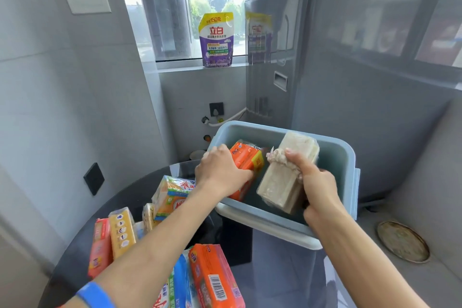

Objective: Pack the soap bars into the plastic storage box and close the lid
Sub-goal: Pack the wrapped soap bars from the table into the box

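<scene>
Orange soap pack nearest, left hand fingers clamped on orange bar, right hand on beige bar

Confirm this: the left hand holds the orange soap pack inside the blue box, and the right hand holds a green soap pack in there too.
Wrong on the colour. In the head view the right hand holds a beige soap pack, not green. The rest stands: the left hand holds the orange soap pack inside the blue box.
</scene>
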### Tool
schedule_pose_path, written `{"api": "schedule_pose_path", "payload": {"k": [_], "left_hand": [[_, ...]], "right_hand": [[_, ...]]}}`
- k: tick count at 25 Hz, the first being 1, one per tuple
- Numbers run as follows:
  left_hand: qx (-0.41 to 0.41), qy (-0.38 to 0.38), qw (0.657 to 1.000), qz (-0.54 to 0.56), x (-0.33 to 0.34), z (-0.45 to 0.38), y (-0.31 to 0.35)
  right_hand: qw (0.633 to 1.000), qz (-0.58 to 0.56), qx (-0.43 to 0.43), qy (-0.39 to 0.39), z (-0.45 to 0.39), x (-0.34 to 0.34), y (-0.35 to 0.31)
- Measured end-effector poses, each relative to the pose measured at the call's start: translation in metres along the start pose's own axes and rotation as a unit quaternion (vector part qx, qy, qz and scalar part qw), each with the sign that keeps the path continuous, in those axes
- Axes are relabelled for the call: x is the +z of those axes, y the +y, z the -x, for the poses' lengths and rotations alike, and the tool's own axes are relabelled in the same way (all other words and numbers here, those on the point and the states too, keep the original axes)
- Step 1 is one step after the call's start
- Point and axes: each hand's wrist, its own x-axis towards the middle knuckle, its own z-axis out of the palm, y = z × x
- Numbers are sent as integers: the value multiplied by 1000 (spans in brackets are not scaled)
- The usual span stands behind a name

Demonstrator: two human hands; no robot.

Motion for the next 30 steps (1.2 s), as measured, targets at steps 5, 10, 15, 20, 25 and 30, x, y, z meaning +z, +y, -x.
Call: {"api": "schedule_pose_path", "payload": {"k": [5,10,15,20,25,30], "left_hand": [[27,8,995,-100,28,-12,20],[37,-56,988,-139,37,-25,23],[-12,-128,990,-49,42,-34,26],[19,-150,984,-97,44,-32,21],[53,-130,976,-168,44,-37,22],[201,-128,971,-14,1,-20,-13]], "right_hand": [[1000,14,-18,8,-3,-3,2],[999,27,-29,7,-9,-6,-2],[1000,14,-8,4,-13,-7,-8],[1000,24,-12,10,-12,-6,-7],[999,36,-29,19,-15,-5,-7],[996,66,-47,22,-27,-10,4]]}}
